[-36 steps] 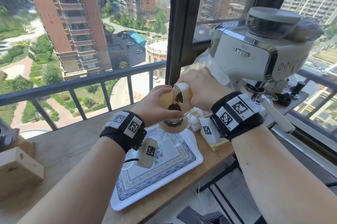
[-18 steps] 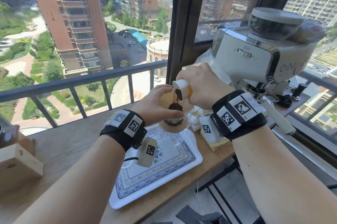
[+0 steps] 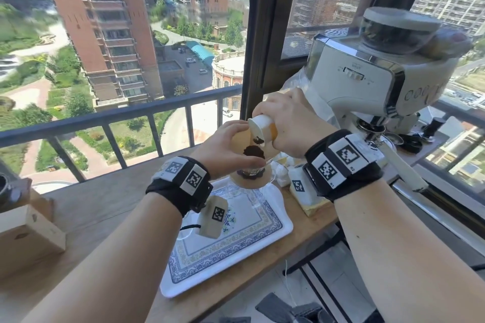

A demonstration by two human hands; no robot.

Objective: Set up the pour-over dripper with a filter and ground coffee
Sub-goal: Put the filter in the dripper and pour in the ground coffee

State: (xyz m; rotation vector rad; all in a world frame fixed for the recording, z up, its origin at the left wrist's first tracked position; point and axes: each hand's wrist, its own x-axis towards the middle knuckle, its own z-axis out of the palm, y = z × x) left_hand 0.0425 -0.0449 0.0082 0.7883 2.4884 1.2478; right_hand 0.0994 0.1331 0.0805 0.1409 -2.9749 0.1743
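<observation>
The right hand (image 3: pixel 288 123) grips a tilted white cup (image 3: pixel 262 127); dark ground coffee (image 3: pixel 254 152) lies in the brown paper filter (image 3: pixel 242 140), whose rim the left hand (image 3: pixel 225 148) pinches, over the tray's (image 3: pixel 262 238) far end.

I see my right hand (image 3: pixel 286 123) has tipped the small cup (image 3: pixel 262 129) further over, its mouth now facing more downward. More ground coffee (image 3: pixel 254 152) has dropped out, so the dark heap in the paper filter (image 3: pixel 242 142) is larger than a second ago, and only a small clump clings at the cup's lip.
</observation>
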